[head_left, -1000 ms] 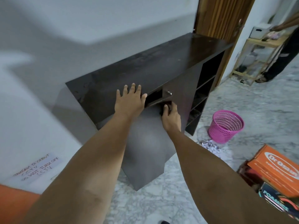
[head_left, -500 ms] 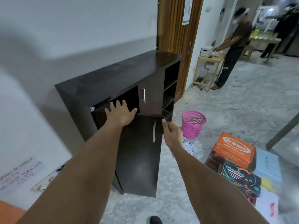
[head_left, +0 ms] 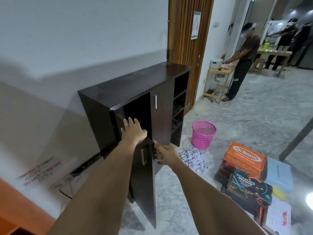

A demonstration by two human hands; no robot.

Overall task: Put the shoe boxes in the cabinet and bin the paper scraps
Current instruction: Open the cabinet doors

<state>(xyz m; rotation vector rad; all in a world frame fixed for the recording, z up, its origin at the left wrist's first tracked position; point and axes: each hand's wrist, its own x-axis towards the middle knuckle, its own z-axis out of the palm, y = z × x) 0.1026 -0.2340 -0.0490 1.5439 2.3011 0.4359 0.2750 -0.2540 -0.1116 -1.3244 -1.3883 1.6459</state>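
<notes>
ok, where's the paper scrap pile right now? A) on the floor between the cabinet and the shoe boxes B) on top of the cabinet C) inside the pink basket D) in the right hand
A: the paper scraps lie in a heap on the floor, just in front of the pink basket, with the cabinet on one side and the orange shoe box on the other.
</notes>
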